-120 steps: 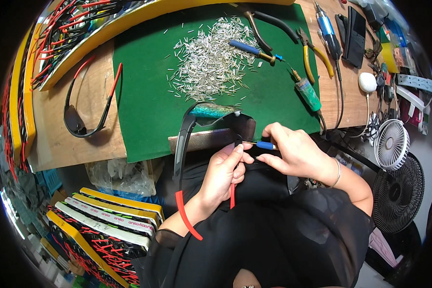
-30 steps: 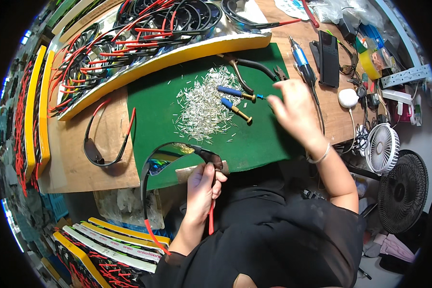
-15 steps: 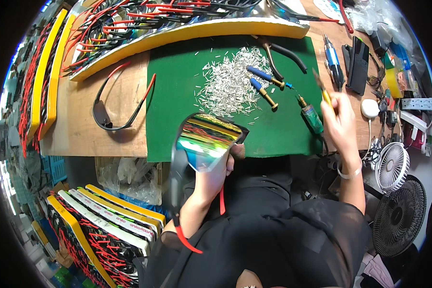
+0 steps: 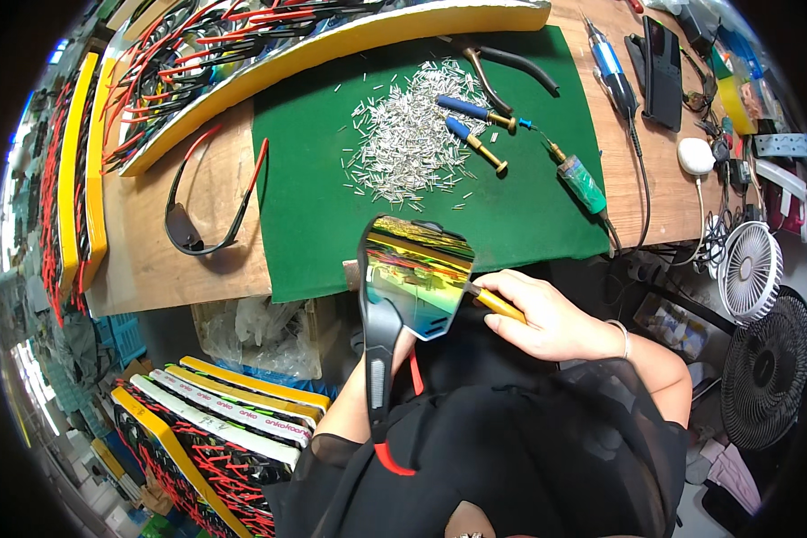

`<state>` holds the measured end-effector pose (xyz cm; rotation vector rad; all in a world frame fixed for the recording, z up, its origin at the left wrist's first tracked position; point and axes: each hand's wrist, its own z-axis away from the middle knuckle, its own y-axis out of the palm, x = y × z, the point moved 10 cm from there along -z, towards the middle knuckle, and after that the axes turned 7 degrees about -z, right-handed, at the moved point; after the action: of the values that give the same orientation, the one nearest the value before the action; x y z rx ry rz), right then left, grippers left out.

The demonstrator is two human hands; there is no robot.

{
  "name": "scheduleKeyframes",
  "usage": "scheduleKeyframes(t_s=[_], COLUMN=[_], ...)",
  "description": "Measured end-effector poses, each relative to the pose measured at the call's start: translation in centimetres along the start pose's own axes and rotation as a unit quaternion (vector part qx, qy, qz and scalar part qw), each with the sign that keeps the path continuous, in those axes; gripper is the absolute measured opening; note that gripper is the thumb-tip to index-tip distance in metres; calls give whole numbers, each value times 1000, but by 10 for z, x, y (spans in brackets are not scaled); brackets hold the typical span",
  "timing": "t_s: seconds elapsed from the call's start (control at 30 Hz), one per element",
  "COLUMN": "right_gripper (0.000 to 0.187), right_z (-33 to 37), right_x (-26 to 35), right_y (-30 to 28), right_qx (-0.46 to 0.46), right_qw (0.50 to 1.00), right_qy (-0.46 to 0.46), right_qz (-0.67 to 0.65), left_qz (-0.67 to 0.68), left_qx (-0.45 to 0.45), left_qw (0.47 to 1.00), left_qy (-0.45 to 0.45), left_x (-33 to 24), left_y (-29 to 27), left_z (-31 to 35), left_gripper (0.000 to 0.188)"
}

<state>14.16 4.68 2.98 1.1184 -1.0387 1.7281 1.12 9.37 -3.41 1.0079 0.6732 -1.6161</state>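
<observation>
Head view: mirror-lensed sunglasses (image 4: pixel 420 280) overlapping green mat (image 4: pixel 529 229) edge, bare mat rightward; yellow-handled tool (image 4: pixel 500 305) in right hand (image 4: pixel 545 316); left hand (image 4: pixel 404 344) mostly hidden, grip unclear.

We'd call this a workshop, pretty clearly one that deals in eyewear. We've got a wooden tabletop (image 4: pixel 139 269) with a green mat (image 4: pixel 305 247), a big heap of tiny metal pins (image 4: pixel 408 143), pliers (image 4: pixel 529 68), blue-handled tools (image 4: pixel 462 105) and a corded pen-shaped tool (image 4: pixel 608 63). Then there's a yellow-edged tray (image 4: pixel 332 56) crammed with red-tipped glasses (image 4: pixel 242 38), and more packed trays (image 4: pixel 166 439) lined up below on our left.
</observation>
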Motion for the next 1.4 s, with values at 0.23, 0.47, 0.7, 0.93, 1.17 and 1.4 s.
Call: scheduleKeyframes(t_s=[0.23, 0.47, 0.7, 0.93, 1.17, 1.4], right_gripper=[37, 38, 38, 37, 35, 33], right_z=[-3, -3, -5, -5, -8, 8], right_x=[0, -5, -3, -3, -3, -10], right_y=[7, 1, 1, -1, 2, 2], right_qx=[38, 10, 15, 0, -5, 20], right_qw=[998, 999, 999, 1000, 1000, 996], right_qy=[41, 38, 38, 28, 24, 84], right_qz=[-6, -4, 8, 12, 9, -36], left_qz=[-144, -139, -102, -81, -44, 58], left_qx=[-29, -6, -3, 0, -27, -100], left_qw=[988, 988, 993, 996, 999, 993], left_qy=[52, 66, 53, 23, -15, 35], left_x=[10, -15, -21, -22, -11, -40], left_y=[-19, -3, 2, 6, 0, -50], left_z=[-6, -6, 0, -1, -2, -14], left_gripper=[32, 30, 25, 25, 27, 24])
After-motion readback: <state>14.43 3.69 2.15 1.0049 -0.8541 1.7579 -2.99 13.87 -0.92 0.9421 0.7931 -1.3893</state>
